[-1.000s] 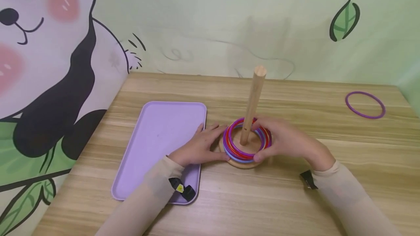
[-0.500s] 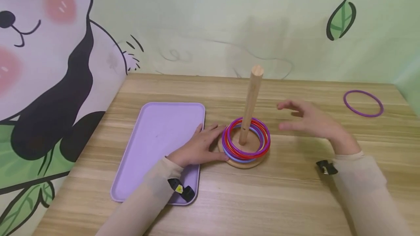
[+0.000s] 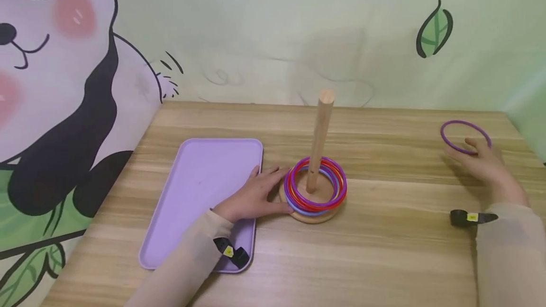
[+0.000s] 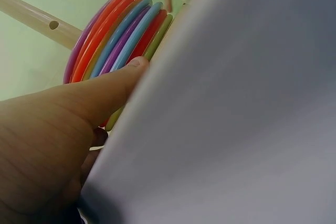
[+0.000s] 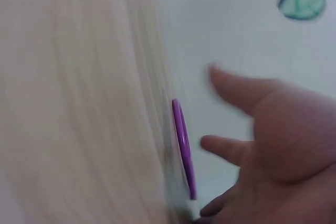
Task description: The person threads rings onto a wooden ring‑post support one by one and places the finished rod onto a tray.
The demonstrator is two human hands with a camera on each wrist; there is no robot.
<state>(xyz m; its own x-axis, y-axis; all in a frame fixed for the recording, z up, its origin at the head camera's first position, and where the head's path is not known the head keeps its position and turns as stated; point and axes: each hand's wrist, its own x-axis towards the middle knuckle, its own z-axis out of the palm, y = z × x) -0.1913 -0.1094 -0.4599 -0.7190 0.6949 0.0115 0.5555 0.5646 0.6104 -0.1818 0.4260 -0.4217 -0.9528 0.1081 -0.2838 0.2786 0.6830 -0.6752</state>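
Observation:
A wooden ring stand has an upright post (image 3: 321,141) and a round base (image 3: 315,220). Several coloured rings (image 3: 315,206) lie stacked around the post. My left hand (image 3: 251,198) rests against the stack's left side, its fingers extended toward the back and its thumb at the front. In the left wrist view the left thumb (image 4: 126,74) lies at the lower rings. A loose purple ring (image 3: 458,121) lies at the far right of the table. Just over its near edge is my right hand (image 3: 488,169), fingers spread; a gap shows between them and the ring (image 5: 182,148) in the right wrist view.
A light purple tray (image 3: 204,184) lies left of the stand, beneath the left forearm. Behind the wooden table (image 3: 384,250) rises a pale green wall (image 3: 256,27) with a painted panda and leaf. Black wrist devices sit on both sleeves.
My right hand has moved away from the stacked rings, rightward across the table to the loose purple ring. The left hand stays at the stand.

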